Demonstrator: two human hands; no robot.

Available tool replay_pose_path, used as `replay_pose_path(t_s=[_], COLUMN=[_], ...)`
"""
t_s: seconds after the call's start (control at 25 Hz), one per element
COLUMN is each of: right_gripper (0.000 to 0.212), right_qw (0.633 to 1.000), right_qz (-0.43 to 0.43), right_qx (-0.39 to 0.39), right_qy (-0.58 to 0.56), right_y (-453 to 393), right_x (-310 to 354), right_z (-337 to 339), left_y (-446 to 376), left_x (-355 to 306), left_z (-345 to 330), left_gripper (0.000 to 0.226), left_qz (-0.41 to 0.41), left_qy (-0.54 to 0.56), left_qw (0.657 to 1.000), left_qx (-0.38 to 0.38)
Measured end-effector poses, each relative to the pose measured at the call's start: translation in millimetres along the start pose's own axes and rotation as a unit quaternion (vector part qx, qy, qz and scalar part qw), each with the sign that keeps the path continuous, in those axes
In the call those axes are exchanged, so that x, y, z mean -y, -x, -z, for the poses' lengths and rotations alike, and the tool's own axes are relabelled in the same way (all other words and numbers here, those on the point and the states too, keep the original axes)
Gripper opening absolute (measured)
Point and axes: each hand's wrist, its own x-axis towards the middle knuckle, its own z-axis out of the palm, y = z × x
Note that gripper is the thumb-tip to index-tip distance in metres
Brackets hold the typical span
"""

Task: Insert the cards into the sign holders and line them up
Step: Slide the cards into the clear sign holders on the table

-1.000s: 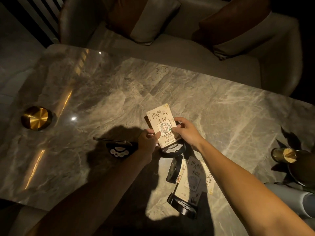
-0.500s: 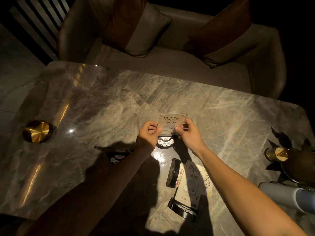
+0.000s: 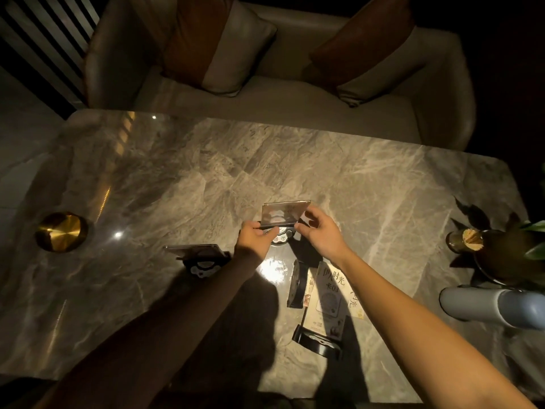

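A clear sign holder [image 3: 284, 214] with a card in it stands upright on its black paw-print base [image 3: 281, 236] at the table's middle. My left hand [image 3: 256, 239] grips its lower left corner and my right hand [image 3: 320, 235] pinches its right edge. Another filled holder [image 3: 197, 249] stands to the left on a black base. Near me a holder with a card [image 3: 327, 305] lies tilted on its base [image 3: 318, 341]. A loose black base [image 3: 295, 284] lies on its side beside a loose card [image 3: 355, 302].
The marble table [image 3: 177, 178] carries a gold round dish [image 3: 60, 231] at the left and a dark vase with leaves [image 3: 498, 255] at the right. A pale blue cylinder [image 3: 495, 308] lies at the right edge. A sofa with two cushions [image 3: 224, 45] stands behind.
The card and holder went from being held tilted toward me to standing upright on the table, farther from me. Both hands moved forward with it. The view tilted up.
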Motion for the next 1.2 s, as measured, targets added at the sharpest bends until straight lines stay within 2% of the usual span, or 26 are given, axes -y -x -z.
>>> replay_pose_path(t_s=[0.12, 0.24, 0.32, 0.36, 0.44, 0.56, 0.8, 0.92, 1.04, 1.2], right_gripper=[0.060, 0.059, 0.061, 0.064, 0.065, 0.061, 0.055, 0.042, 0.032, 0.045], right_qw=[1.000, 0.999, 0.996, 0.988, 0.964, 0.940, 0.947, 0.959, 0.972, 0.982], right_qz=[-0.029, -0.052, -0.041, -0.036, -0.043, -0.036, -0.053, -0.060, -0.052, -0.078], right_qx=[-0.004, -0.005, -0.019, -0.025, -0.022, -0.018, -0.021, -0.021, -0.060, -0.105], right_qy=[0.002, -0.007, 0.083, 0.149, 0.263, 0.339, 0.317, 0.276, 0.221, 0.135], right_y=[26.9, 62.3, 84.7, 94.7, 113.6, 139.8, 172.2, 179.5, 182.5, 183.8], right_x=[-4.9, -22.8, -43.6, -56.5, -83.0, -110.7, -146.6, -160.9, -164.8, -172.1], right_z=[15.2, 33.5, 39.0, 40.4, 38.5, 27.7, -1.6, -15.1, -20.5, -23.3], left_y=[14.3, 40.6, 61.3, 71.3, 84.5, 103.8, 133.8, 143.8, 149.0, 148.7], left_x=[15.0, 22.8, 27.7, 29.8, 38.0, 53.6, 93.4, 111.3, 114.1, 115.1], left_z=[-15.0, -29.7, -35.6, -37.3, -40.2, -37.4, -30.2, -35.9, -44.0, -49.3], left_gripper=[0.044, 0.039, 0.037, 0.038, 0.036, 0.031, 0.031, 0.037, 0.042, 0.039], left_qz=[0.046, 0.027, 0.004, -0.020, -0.078, -0.124, -0.127, -0.071, -0.054, -0.037], left_qy=[-0.048, -0.133, -0.173, -0.199, -0.261, -0.329, -0.407, -0.379, -0.348, -0.310], left_qw=[0.994, 0.976, 0.963, 0.956, 0.947, 0.926, 0.896, 0.905, 0.915, 0.923], left_qx=[0.087, 0.172, 0.207, 0.212, 0.172, 0.140, 0.127, 0.179, 0.198, 0.224])
